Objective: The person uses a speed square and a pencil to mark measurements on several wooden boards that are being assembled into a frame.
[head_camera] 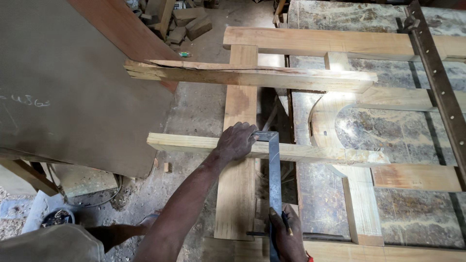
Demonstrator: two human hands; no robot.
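Observation:
My left hand (pixel 236 141) presses down on the stock end of a metal try square (pixel 274 167), where it meets a pale wooden crosspiece (pixel 310 154). The square's steel blade runs toward me along the right edge of a wide upright plank (pixel 239 189). My right hand (pixel 286 235) rests on the near end of the blade and holds a dark pencil (pixel 285 221) between its fingers. Both pieces belong to a wooden frame lying flat on a marbled worktop (pixel 412 213).
A long metal bar clamp (pixel 439 82) crosses the frame at the right. A rough split board (pixel 252 75) lies across the frame's far part. A large brown panel (pixel 73 82) leans at left. Wood offcuts (pixel 187 24) litter the dusty floor beyond.

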